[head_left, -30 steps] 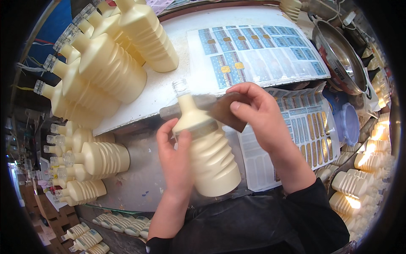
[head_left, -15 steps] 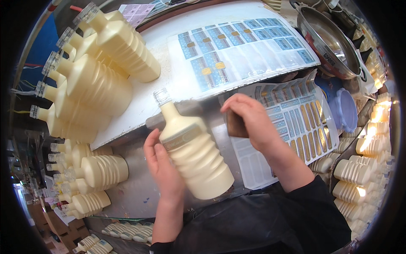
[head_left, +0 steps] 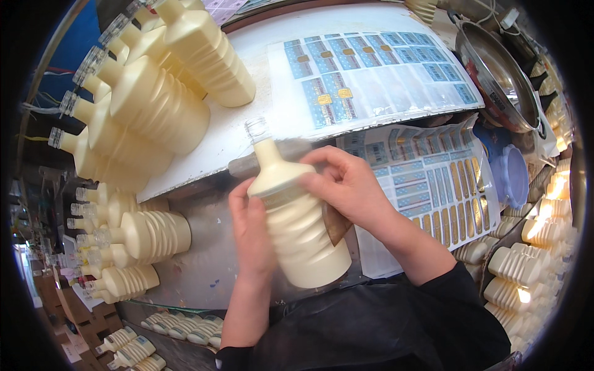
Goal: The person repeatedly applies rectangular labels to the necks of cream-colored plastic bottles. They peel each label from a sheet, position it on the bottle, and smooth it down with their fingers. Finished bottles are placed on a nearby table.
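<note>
A cream plastic bottle [head_left: 303, 238] with ribbed sides and a clear threaded neck leans toward the far left in front of me. Round its shoulder runs a thin grey-blue label strip [head_left: 279, 191]. My left hand [head_left: 252, 226] is curled against the bottle's left side, somewhat blurred. At the right end of the strip, my right hand [head_left: 346, 185] presses thumb and fingers to the bottle's shoulder. Tucked in that same hand is a flat brown piece [head_left: 336, 225], like a scraper, hanging below the palm.
Label sheets [head_left: 346, 80] lie on the white board [head_left: 238, 127]; another sheet [head_left: 427, 185] lies right of my hand. Cream bottles [head_left: 154, 105] stand at far left, more [head_left: 154, 235] below. A metal pan [head_left: 495, 74] and a purple tub [head_left: 513, 176] are at right.
My right hand has moved left from beside the bottle onto its shoulder, at the label strip. The brown piece came along in it. My left hand stays at the bottle's left side.
</note>
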Tool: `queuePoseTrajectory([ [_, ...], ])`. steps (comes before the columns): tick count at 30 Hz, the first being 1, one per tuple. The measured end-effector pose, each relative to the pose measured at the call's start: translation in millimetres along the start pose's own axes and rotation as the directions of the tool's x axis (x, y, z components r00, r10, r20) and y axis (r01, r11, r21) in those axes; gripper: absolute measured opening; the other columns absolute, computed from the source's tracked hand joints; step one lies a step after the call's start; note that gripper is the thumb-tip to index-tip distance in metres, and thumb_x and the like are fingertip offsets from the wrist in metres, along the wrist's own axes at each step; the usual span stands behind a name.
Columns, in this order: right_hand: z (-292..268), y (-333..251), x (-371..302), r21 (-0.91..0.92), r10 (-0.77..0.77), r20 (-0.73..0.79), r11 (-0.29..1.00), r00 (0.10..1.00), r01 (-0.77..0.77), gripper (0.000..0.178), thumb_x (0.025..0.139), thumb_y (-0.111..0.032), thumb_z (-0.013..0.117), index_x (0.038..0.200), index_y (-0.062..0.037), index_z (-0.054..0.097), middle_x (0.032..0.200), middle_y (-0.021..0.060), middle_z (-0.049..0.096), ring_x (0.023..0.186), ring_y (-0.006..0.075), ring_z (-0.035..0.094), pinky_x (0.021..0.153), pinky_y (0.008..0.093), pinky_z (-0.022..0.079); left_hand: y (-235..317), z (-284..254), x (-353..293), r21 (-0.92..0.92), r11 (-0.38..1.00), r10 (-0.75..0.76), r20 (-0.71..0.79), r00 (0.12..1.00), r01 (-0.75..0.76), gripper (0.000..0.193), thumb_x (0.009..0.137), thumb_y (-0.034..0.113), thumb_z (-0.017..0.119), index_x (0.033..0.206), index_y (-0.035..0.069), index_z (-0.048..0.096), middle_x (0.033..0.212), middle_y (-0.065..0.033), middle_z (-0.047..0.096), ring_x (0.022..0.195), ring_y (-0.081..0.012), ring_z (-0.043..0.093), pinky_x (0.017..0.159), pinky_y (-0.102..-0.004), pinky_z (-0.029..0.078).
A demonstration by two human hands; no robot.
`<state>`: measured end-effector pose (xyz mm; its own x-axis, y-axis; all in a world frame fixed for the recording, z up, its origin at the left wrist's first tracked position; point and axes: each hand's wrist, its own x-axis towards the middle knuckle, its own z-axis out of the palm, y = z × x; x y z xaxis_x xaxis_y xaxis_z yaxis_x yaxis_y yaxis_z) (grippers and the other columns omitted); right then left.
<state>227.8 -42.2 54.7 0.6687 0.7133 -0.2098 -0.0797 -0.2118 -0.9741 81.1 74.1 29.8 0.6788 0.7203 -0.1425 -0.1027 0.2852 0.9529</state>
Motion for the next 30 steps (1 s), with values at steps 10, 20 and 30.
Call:
queuePoseTrajectory([
  [10, -1, 3, 1, -0.022, -0.027, 0.019, 0.999, 0.999, 0.027, 0.026, 0.096, -0.017, 0.071, 0.116, -0.0012, 0.066, 0.081, 0.0007, 0.070, 0.071, 0.0020, 0.061, 0.065, 0.0196, 0.048, -4, -3, 2, -0.128, 0.991, -0.032, -0.004, 0.999, 0.031, 0.035, 0.112, 0.027, 0.040, 0.137, 0.002, 0.047, 0.128, -0.0130, 0.061, 0.116, -0.0196, 0.062, 0.101, -0.0359, 0.052],
  [20, -1, -18, -8, -0.271, 0.013, 0.069, 0.963, 0.998, 0.006, 0.029, 0.100, -0.015, 0.065, 0.124, 0.0005, 0.064, 0.098, 0.0041, 0.071, 0.090, 0.0065, 0.063, 0.078, 0.0244, 0.052, -3, -12, 0, -0.545, 0.823, -0.126, 0.103, 0.987, 0.162, 0.038, 0.112, 0.027, 0.037, 0.141, 0.004, 0.049, 0.134, -0.0117, 0.061, 0.124, -0.0246, 0.060, 0.108, -0.0416, 0.048],
  [30, -5, 4, -1, 0.097, -0.017, 0.158, 0.995, 0.987, 0.001, 0.033, 0.101, -0.013, 0.062, 0.130, 0.0024, 0.059, 0.110, 0.0048, 0.070, 0.100, 0.0088, 0.063, 0.088, 0.0256, 0.051, 15, 1, -11, -0.115, 0.992, -0.045, 0.053, 0.998, 0.051, 0.063, 0.089, 0.011, 0.078, 0.141, 0.004, 0.043, 0.130, -0.0105, 0.055, 0.118, -0.0203, 0.057, 0.104, -0.0363, 0.048],
])
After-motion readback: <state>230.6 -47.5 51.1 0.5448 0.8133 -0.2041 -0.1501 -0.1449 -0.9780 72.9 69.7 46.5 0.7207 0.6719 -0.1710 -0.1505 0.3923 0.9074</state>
